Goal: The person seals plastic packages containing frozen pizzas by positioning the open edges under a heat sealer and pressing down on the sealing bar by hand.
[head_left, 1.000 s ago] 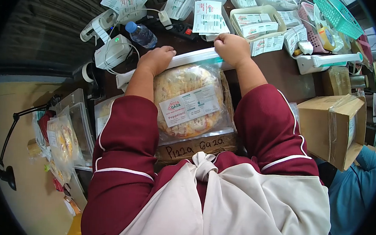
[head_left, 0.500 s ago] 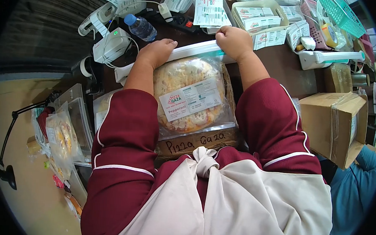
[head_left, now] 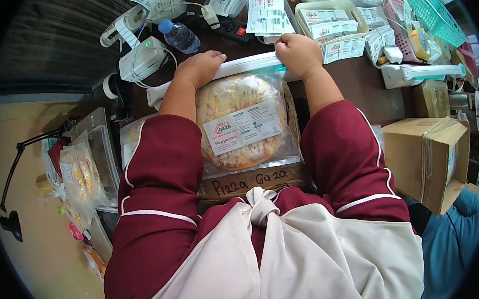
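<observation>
White sealer, clasped by left hand and right hand, ran crosswise along the far edge of the bagged pizza.

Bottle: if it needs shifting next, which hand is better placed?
Left, I'd judge. The left hand is closed over the sealer, close to the bottle; the right hand is farther along it, nearer the labels. Either would have to leave the sealer.

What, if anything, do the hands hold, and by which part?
Left hand and right hand rest apart along the white bar; whether they grip is unclear.
</observation>
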Available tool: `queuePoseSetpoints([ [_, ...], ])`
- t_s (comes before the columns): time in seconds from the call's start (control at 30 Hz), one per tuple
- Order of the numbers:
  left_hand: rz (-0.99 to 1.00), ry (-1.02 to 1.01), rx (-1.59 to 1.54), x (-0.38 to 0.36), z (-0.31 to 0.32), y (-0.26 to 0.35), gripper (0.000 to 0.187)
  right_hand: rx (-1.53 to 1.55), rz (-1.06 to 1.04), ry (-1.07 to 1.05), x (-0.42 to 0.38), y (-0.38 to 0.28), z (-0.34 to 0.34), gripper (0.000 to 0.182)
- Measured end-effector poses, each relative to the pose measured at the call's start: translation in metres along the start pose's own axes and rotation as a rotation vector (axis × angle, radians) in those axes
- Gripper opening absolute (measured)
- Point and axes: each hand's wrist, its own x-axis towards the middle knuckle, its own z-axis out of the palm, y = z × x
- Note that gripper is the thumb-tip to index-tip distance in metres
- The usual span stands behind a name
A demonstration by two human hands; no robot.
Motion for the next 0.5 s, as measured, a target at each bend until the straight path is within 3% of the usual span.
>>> queuePoseSetpoints([
  [0.5,0.005,0.058,0.021,-0.0018,0.0033,-0.0007,0.046,0.030,-0.046,0.043,-0.0013,0.0045,0.0040,0.029],
])
